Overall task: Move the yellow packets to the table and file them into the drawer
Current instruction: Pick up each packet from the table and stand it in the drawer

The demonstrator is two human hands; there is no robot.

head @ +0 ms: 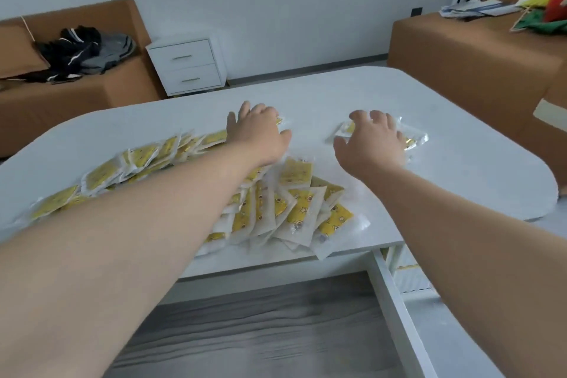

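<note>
Yellow packets [294,209] lie on the white table [429,181] in three groups. The largest is a long overlapping row [138,159], shingled like fallen dominoes, whose long axis runs diagonally from the table's near-left edge up toward the far middle. A second group is a loose fan at the near edge in the middle; its packets mostly point lengthwise away from the person, some tilted left and some right, and one corner pokes out past the table's edge. Each packet is a flat, clear-and-white plastic sleeve with a bright yellow printed panel carrying small star shapes and dark dots. The left hand [257,132] rests palm down on the far end of the diagonal row, thumb out to the side; its fingers bend down beyond the knuckles, and whether they grip anything cannot be told. The right hand [371,141] sits over a small third cluster [412,139] further right, well apart from the others, with fingers spread and arched so the tips press down on the wrappers. A white drawer [388,291] stands pulled out under the table's near-right side, with a few packets upright inside [406,267]. Beyond the table a white two-drawer cabinet [187,66] stands against the wall beside a brown sofa [129,83] with dark clothes [76,52] on it.
</note>
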